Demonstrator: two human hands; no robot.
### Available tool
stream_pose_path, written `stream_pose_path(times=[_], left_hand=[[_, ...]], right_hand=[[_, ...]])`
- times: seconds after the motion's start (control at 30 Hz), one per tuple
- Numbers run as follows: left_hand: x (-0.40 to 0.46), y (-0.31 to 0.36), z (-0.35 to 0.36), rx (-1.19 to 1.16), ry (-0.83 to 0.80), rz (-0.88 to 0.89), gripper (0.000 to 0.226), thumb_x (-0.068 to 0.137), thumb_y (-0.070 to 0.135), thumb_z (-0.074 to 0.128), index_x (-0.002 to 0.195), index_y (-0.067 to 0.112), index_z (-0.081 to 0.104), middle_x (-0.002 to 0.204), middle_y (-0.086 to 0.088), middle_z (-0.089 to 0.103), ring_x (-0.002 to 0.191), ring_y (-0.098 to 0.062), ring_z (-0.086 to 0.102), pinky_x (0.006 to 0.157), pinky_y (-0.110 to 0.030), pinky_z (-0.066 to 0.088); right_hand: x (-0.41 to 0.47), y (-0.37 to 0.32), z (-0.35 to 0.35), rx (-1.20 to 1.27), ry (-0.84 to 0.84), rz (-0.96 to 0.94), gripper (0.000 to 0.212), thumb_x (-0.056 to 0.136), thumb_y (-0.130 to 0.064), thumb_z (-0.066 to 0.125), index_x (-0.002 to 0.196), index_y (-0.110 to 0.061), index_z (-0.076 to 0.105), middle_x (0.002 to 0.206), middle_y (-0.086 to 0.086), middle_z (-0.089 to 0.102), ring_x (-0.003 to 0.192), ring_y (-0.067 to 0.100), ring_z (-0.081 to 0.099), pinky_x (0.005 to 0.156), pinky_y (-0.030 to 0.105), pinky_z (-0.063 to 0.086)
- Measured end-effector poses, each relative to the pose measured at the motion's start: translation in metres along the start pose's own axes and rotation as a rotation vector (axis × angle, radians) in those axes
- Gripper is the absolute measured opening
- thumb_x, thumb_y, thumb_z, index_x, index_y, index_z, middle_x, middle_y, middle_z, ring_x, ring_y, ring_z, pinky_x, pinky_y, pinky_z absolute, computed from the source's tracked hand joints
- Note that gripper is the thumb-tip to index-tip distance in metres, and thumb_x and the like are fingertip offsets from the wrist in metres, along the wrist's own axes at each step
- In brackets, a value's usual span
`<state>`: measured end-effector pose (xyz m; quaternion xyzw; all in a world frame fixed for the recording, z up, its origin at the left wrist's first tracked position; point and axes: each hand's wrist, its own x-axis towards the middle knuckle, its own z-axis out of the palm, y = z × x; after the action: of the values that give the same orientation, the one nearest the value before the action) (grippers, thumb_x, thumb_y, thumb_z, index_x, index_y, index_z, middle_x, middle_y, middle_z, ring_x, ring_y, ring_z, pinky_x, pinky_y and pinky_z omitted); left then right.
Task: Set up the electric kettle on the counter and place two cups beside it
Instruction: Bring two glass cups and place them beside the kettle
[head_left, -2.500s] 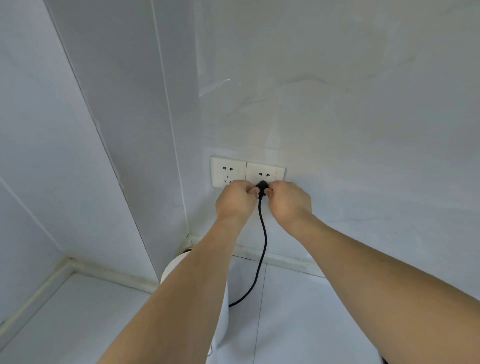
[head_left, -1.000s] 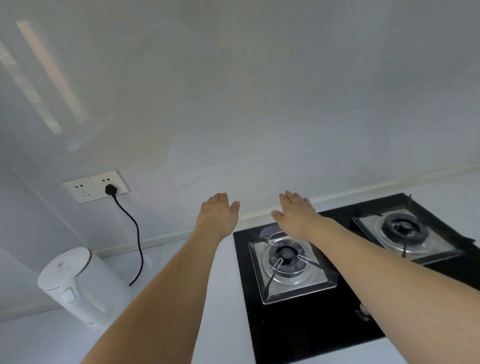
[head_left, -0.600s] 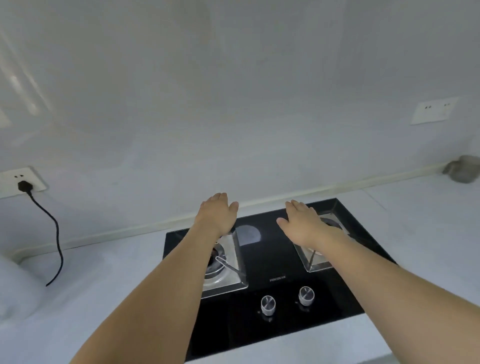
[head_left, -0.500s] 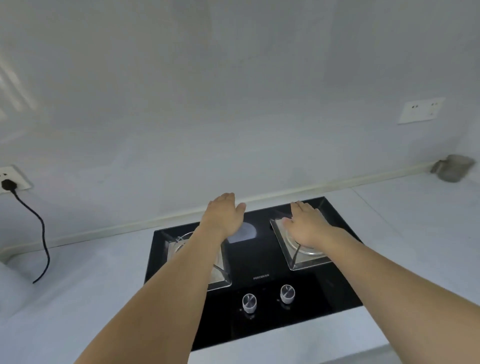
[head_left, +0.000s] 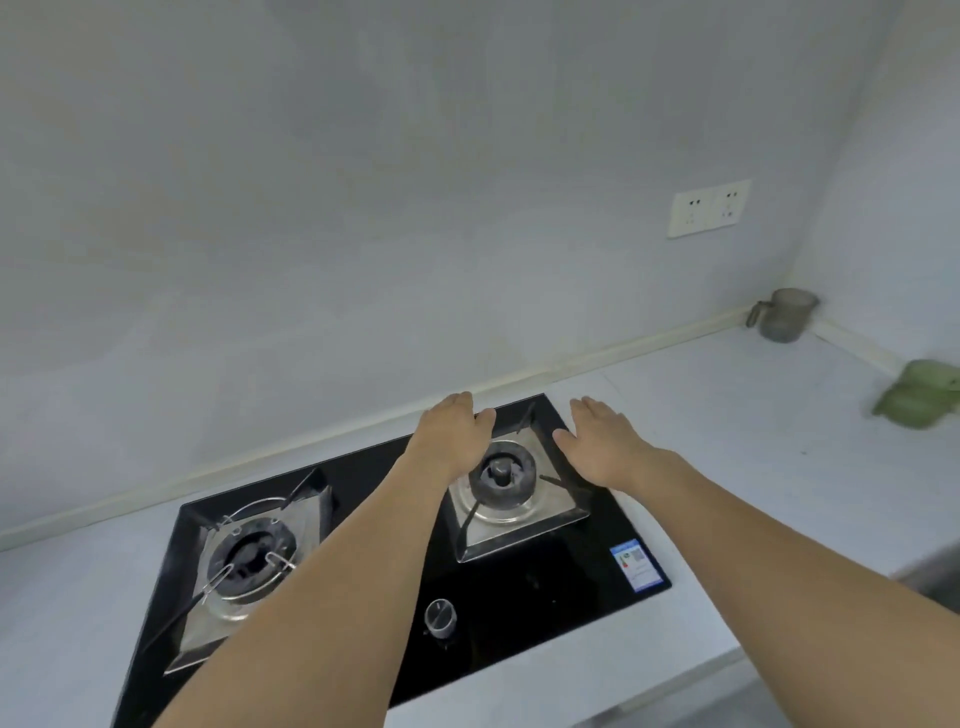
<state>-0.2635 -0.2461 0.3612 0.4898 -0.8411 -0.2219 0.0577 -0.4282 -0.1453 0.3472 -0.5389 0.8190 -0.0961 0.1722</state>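
A grey cup (head_left: 783, 315) with a handle stands in the far right corner of the white counter (head_left: 727, 415). A green cup (head_left: 922, 393), blurred, sits near the right edge of the view. My left hand (head_left: 451, 435) and my right hand (head_left: 602, 441) are stretched out above the right burner of the stove, fingers straight, holding nothing. Both hands are well short of the cups. The kettle is out of view.
A black glass gas stove (head_left: 519, 587) with two burners and a knob (head_left: 440, 617) fills the counter below my arms. A double wall socket (head_left: 709, 208) sits on the back wall at the right. The counter's front edge runs along the lower right.
The view has swung right from the plugged-in kettle and its socket, past the stove. Both hands let go of the plug and now hover open. The two cups have come into view.
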Motion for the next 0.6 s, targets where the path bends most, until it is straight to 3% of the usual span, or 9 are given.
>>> stream_pose_path(times=[0.17,0.3,0.47,0.6], left_hand=[[0.025,0.078,0.041,-0.058,0.019,-0.039,0.05,0.101,0.038,0.032,0.134,0.003,0.044,0.142,-0.013,0.047,0.131,-0.03,0.04,0.105,-0.038,0.032],[0.036,0.145,0.078,-0.07,-0.052,-0.045,0.043,0.1,0.036,0.034,0.122,0.003,0.049,0.132,-0.015,0.054,0.118,-0.034,0.051,0.103,-0.043,0.041],[0.063,0.21,0.099,-0.054,-0.09,0.021,0.052,0.102,0.038,0.033,0.141,0.004,0.038,0.149,-0.011,0.039,0.137,-0.029,0.036,0.11,-0.037,0.029],[0.103,0.246,0.112,-0.089,-0.098,0.051,0.053,0.102,0.039,0.032,0.143,0.006,0.036,0.151,-0.008,0.037,0.138,-0.026,0.034,0.107,-0.036,0.029]], right_hand=[[0.009,0.089,-0.02,0.006,-0.012,-0.016,0.061,0.099,-0.038,0.028,0.15,-0.008,0.014,0.158,0.01,0.017,0.145,0.028,0.017,0.118,0.043,0.016],[0.009,0.167,-0.051,-0.019,-0.061,0.035,0.058,0.1,-0.037,0.029,0.146,-0.003,0.022,0.153,0.015,0.027,0.141,0.03,0.024,0.115,0.041,0.02],[0.021,0.223,-0.085,-0.007,-0.036,0.058,0.056,0.1,-0.034,0.029,0.145,-0.002,0.023,0.152,0.015,0.027,0.141,0.029,0.022,0.114,0.04,0.019],[0.034,0.258,-0.097,0.039,0.021,0.109,0.052,0.099,-0.032,0.032,0.142,-0.002,0.028,0.148,0.015,0.032,0.139,0.029,0.027,0.112,0.039,0.021]])
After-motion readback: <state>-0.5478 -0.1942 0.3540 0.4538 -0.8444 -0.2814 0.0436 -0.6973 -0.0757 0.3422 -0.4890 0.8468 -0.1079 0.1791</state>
